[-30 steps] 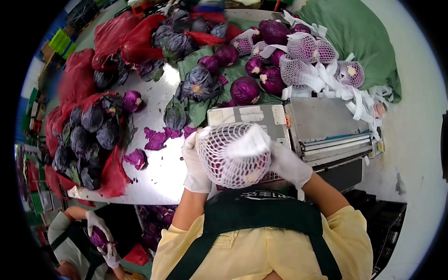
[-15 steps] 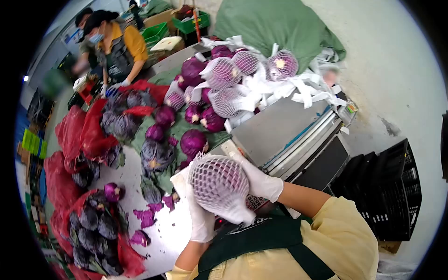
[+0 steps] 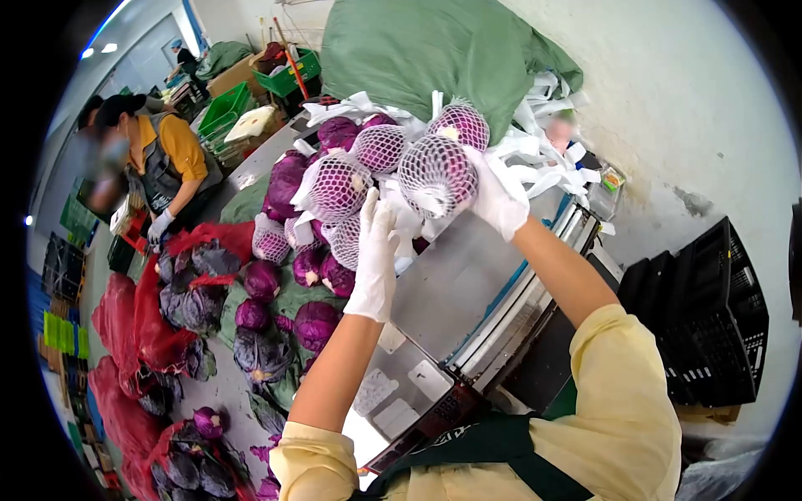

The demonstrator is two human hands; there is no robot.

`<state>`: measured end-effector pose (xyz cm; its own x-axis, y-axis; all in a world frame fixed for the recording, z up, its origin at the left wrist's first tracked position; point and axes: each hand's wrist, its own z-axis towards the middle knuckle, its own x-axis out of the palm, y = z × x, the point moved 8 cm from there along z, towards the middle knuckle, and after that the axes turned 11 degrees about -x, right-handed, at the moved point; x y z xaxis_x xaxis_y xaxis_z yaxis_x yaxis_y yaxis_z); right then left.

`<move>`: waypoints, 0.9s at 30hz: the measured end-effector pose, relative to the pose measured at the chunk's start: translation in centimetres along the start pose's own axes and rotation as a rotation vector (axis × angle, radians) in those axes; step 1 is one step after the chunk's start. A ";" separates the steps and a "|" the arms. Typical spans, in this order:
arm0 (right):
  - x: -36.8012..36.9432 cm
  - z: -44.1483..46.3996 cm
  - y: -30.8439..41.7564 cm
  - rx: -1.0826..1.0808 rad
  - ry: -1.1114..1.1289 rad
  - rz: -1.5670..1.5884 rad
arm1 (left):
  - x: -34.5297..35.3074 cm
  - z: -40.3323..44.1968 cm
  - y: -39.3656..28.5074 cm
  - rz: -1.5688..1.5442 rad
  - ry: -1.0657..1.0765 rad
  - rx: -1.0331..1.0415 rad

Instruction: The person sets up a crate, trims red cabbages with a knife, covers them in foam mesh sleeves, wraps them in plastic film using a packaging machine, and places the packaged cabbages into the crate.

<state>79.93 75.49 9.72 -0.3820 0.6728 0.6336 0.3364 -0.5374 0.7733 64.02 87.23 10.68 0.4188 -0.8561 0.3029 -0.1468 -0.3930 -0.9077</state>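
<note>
Both my hands wear white gloves. My right hand (image 3: 499, 196) is closed against the right side of a netted purple cabbage (image 3: 437, 177), which is at the pile of cabbages behind the scale and wrapping machine. My left hand (image 3: 375, 259) has its fingers stretched upward, beside another netted cabbage (image 3: 337, 185), and grips nothing. More netted cabbages (image 3: 380, 148) lie just behind, among white foam nets (image 3: 526, 167). Bare purple cabbages (image 3: 317, 326) rest on green cloth to the left.
A metal wrapping machine (image 3: 455, 292) stands in front, with a scale (image 3: 393, 388) nearer me. Red net sacks (image 3: 125, 409) lie left. Black crates (image 3: 702, 321) are stacked right. A large green sack (image 3: 418, 58) is behind. A co-worker (image 3: 171, 163) stands at the far left.
The netted cabbage has moved from in front of my chest forward to the pile. My left hand has come off it, while my right stays on it. The view has turned right.
</note>
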 end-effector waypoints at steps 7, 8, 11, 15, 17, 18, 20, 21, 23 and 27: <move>-6.0 4.3 -1.1 -0.211 -0.020 -0.944 | 2.8 4.6 2.7 0.046 0.168 0.014; -5.3 3.6 -0.2 -0.195 0.055 -1.124 | 3.1 3.4 2.4 0.119 0.163 -0.005; -0.3 -1.2 7.7 -0.430 0.143 -1.677 | 1.9 3.5 4.5 0.099 0.221 -0.035; -2.4 -2.0 11.3 -0.304 -0.142 -2.066 | 1.8 1.6 4.9 0.134 0.136 0.020; -6.7 0.5 7.7 -0.151 0.107 -2.273 | 1.4 0.0 4.0 0.250 0.060 0.206; -8.7 1.7 5.8 -0.182 0.324 -2.350 | 1.3 -2.3 3.2 0.245 0.043 0.221; -11.4 2.6 5.2 -0.547 0.628 -2.403 | 0.5 -6.8 3.4 0.200 0.078 0.069; -7.3 -1.5 8.1 -0.507 0.429 -2.091 | -0.5 -8.4 4.1 0.114 0.118 0.079; 1.2 -10.7 9.9 -0.332 0.239 -1.363 | -2.7 -13.0 4.2 0.091 0.075 0.019; 10.4 -24.5 3.3 0.016 0.820 -1.170 | -6.5 -18.8 6.1 -0.307 -0.020 -0.013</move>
<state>55.95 68.25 19.42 -0.8206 0.2353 -0.5209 -0.5068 0.1216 0.8534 43.52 84.11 8.65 0.4632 -0.6897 0.5565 -0.0222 -0.6367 -0.7708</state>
